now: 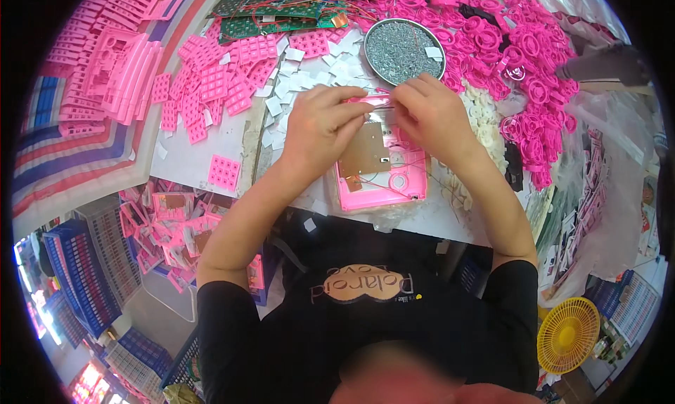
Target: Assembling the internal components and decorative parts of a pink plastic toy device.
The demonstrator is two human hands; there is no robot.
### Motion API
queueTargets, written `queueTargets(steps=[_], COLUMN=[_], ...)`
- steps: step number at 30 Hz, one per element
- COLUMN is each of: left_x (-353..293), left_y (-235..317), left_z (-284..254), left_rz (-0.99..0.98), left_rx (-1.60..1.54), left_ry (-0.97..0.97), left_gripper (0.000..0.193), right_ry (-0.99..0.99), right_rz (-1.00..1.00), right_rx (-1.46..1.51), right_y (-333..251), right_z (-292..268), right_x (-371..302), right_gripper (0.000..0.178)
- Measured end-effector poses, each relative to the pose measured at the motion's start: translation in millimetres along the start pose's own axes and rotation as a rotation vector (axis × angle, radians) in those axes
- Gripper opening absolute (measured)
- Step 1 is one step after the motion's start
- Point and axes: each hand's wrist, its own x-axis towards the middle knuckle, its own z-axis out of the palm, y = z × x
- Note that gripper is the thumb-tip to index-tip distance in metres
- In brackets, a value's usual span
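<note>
A shallow pink plastic housing (415, 186) lies in front of me at the table's near edge, its inner side up. Inside it sits a brown circuit board (365, 151), and thin wires run over the lower part. My left hand (325, 123) is closed at the far left of the housing, thumb and fingers bent around its edge. At the far right, my right hand (430, 116) has its fingertips pinched together over the housing's far edge. Whatever those fingertips hold is hidden. Both hands nearly meet there.
Behind the hands stands a round metal dish (404, 49) of small screws. Pink ring-shaped parts (520, 53) heap up at the right, beside small cream pieces (485, 123). Pink keypads (214, 81), white squares (337, 63) and green circuit boards (281, 17) lie left and behind.
</note>
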Motion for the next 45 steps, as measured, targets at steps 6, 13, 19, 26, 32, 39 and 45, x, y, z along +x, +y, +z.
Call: queueTargets(steps=[6,13,19,26,32,39,45], left_x=[11,9,21,23,38,62,75], left_y=[14,10,3,3,11,32,40], left_z=[-6,10,10,6,9,29,23], left_rz=[-0.465,0.034,0.02,-0.066,0.09,0.204,-0.064], left_rx=[-0.141,0.185,0.198,0.214,0.238,0.472,0.375], left_ry=[-0.155,-0.176,-0.271,-0.276,-0.454,-0.858,-0.994], left_gripper=[0.013,0.01,0.008,0.007,0.005,0.005,0.009], right_ry=[-0.16,-0.435,-0.126,-0.286,-0.278,-0.128,-0.186], right_rz=[-0.004,-0.017,0.102,0.003,0.085,0.235,0.233], right_rx=[-0.265,-0.231,-0.084,-0.185,-0.044,0.01,0.037], right_y=[-11,-48,-30,-33,-41,-50,-45], right_z=[0,-15,-5,3,-10,-3,-7], right_x=[-10,-29,-28,-11,-39,-44,-39], right_gripper=[0.014,0.012,0.009,0.006,0.013,0.008,0.01])
